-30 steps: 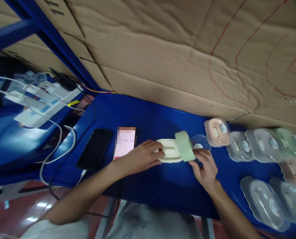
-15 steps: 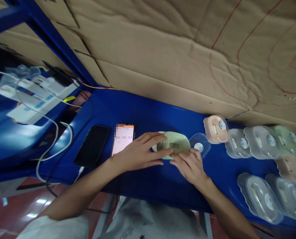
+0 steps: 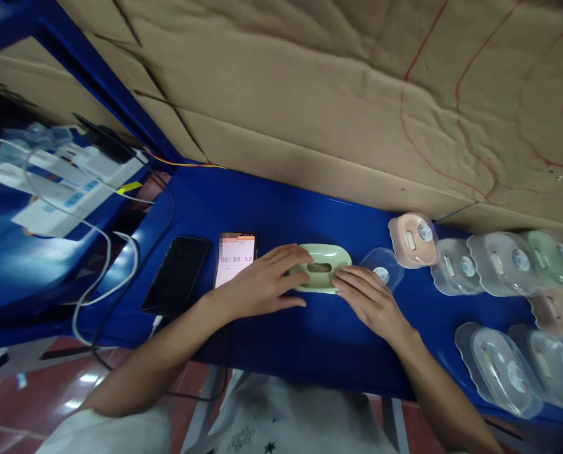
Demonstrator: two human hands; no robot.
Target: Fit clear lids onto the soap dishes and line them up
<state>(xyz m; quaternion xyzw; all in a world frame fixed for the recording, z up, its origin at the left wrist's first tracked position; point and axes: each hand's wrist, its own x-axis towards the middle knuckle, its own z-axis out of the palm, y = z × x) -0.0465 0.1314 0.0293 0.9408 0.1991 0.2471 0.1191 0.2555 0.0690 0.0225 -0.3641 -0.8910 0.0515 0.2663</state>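
Observation:
A pale green oval soap dish (image 3: 327,287) with a long slot in its middle lies on the blue table in front of me. My left hand (image 3: 266,284) reaches over its left end, fingers stretched and spread, fingertips on the dish and thumb held apart. On the right end, my right hand (image 3: 371,299) has its fingers bent together over the rim, gripping it; the thumb is hidden. Just beyond that hand lies a clear plastic lid (image 3: 389,265) with a round white label, partly covered by the fingers.
Clear-lidded boxes stand at right: a peach one (image 3: 413,243), a green one (image 3: 546,258), and several grey ones (image 3: 503,261). To the left lie a lit phone (image 3: 234,255) showing a timer, a dark phone (image 3: 176,274) and a power strip (image 3: 80,189) with cables. Cardboard (image 3: 281,94) walls the back.
The dish has moved slightly left and now lies flatter, its slot showing plainly. My right fingers have shifted from its near edge onto its right end. The left fingers have drawn back left.

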